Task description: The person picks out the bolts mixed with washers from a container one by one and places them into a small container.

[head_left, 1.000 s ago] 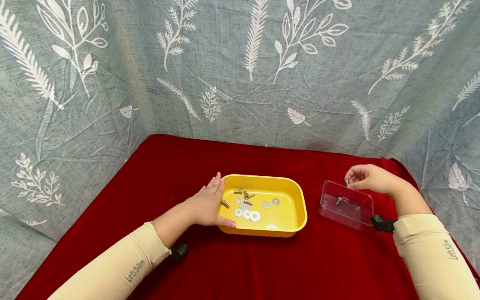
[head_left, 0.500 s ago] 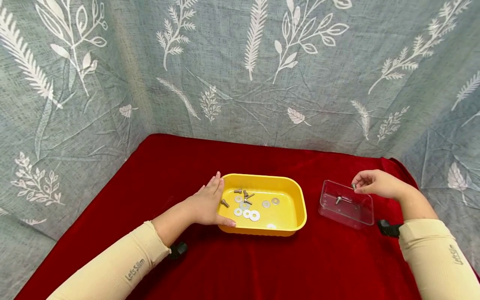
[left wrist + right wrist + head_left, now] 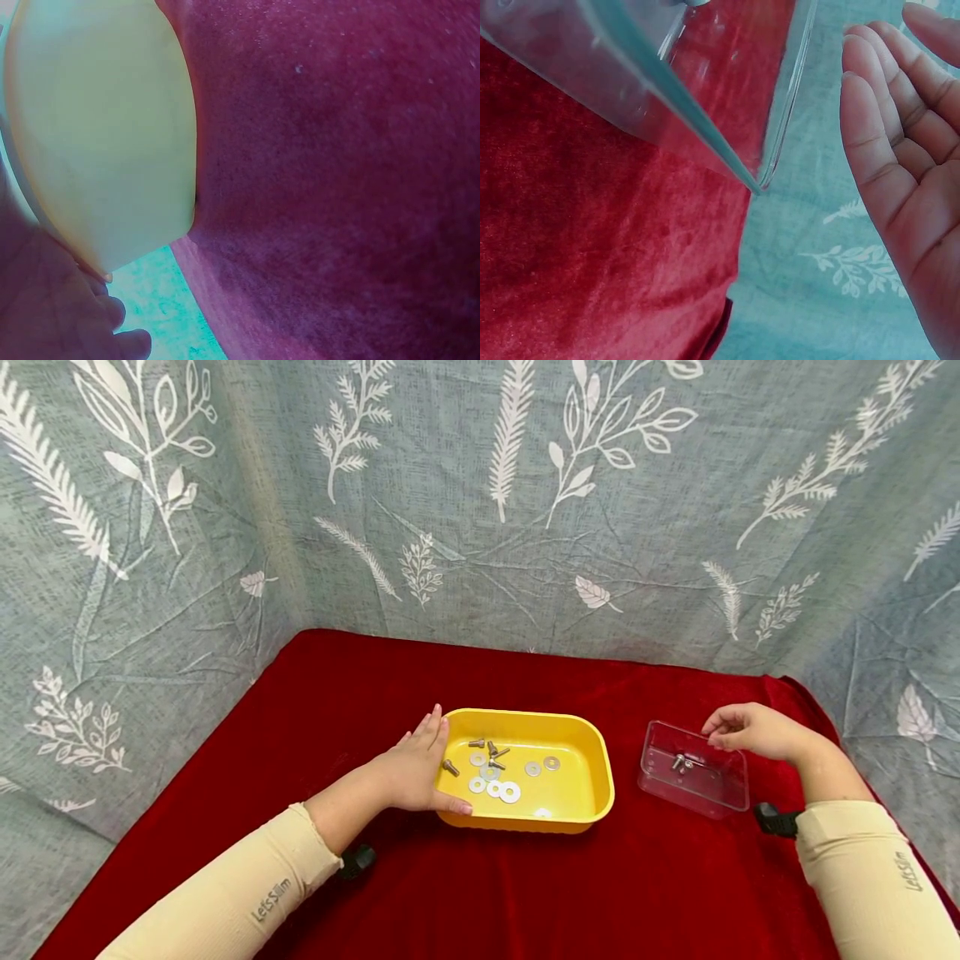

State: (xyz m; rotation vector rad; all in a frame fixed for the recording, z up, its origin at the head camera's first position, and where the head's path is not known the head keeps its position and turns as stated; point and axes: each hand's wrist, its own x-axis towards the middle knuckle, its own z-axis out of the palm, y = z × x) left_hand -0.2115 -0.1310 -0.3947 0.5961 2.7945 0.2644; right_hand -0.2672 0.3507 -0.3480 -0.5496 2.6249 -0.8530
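My left hand [image 3: 415, 770] rests against the left end of a yellow plastic tub [image 3: 573, 817], fingers straight along its side and thumb over the near rim. Several small bolts [image 3: 450, 767] and flat washers [image 3: 510, 792] lie on the tub's floor, mostly in its left half. Over the far right rim of a clear plastic box [image 3: 693, 795] hovers my right hand [image 3: 756, 732]. Its fingers are loosely bent with nothing between them, as the right wrist view also shows. A bolt [image 3: 678, 762] lies in the box, with another small metal piece [image 3: 688, 765] right beside it.
Red velvet cloth [image 3: 525, 893] covers the table under both containers. A grey-blue curtain [image 3: 465, 527] with white leaf prints hangs behind and at both sides. A strip of cloth separates the tub from the clear box.
My right hand moved slightly right, then let go of the small bolt, which now lies in the clear box beside the other one. The left hand and tub stay put.
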